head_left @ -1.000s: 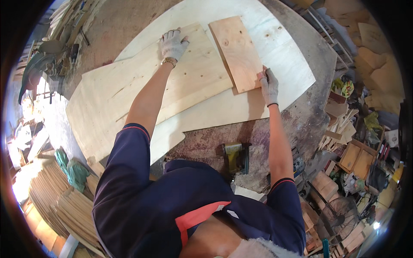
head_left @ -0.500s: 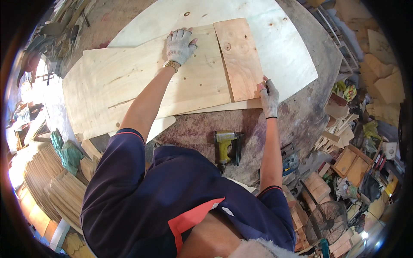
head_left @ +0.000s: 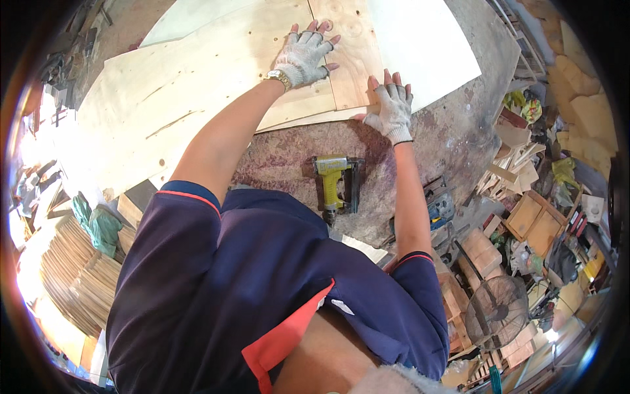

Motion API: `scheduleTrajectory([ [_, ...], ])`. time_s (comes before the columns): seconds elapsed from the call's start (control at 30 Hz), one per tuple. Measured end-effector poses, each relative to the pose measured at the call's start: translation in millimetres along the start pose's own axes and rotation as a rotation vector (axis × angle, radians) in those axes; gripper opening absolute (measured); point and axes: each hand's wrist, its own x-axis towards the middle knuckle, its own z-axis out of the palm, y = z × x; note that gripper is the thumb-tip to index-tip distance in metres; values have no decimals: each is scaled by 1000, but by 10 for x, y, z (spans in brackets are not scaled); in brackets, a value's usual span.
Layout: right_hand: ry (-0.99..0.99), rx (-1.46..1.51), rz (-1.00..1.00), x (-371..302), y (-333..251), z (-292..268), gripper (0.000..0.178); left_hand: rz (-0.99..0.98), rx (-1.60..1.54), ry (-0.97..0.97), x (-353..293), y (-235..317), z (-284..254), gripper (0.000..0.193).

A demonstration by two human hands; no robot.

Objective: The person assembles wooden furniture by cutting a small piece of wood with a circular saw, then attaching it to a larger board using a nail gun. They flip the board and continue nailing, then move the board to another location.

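Observation:
My left hand (head_left: 303, 59), in a pale fingerless work glove, lies with fingers spread on a large light plywood sheet (head_left: 197, 92), its fingertips reaching the seam with a narrower, pinkish plywood board (head_left: 357, 72). Stretched out flat, my right hand (head_left: 394, 110), gloved the same way, rests at that board's near right corner, thumb pointing left along the edge. The narrow board lies against the sheet's right edge. Beneath both is a paler, wide plywood panel (head_left: 430, 52) with a curved right side. Between me and the boards lies a yellow-green nail gun (head_left: 333, 182).
The stained worktable (head_left: 453, 125) runs along the boards' near and right sides. A blue power tool (head_left: 441, 209) sits beside my right forearm. Right of it are wood scraps (head_left: 515, 164), a wooden box (head_left: 535, 223) and a fan (head_left: 497, 308). Stacked boards (head_left: 72, 269) stand at left.
My left hand has slid right toward the seam. My right hand has gone from gripping the narrow board's edge to lying flat with fingers apart. The gap between board and sheet has closed.

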Motion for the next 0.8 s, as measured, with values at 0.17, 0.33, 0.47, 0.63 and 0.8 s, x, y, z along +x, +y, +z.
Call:
scheduleTrajectory([
  [0.17,36,22,11,15,84,121,90,-2,-7,64,10,-6,35,70],
  [0.33,32,-57,-2,12,97,155,90,-16,17,37,2,5,92,69],
  [0.47,35,-47,18,21,93,176,81,-23,34,60,10,0,109,69],
  [0.63,28,-15,29,23,95,168,80,-26,13,26,5,5,73,69],
  [0.8,11,-24,37,22,69,133,89,-36,-29,6,-10,-1,-8,71],
])
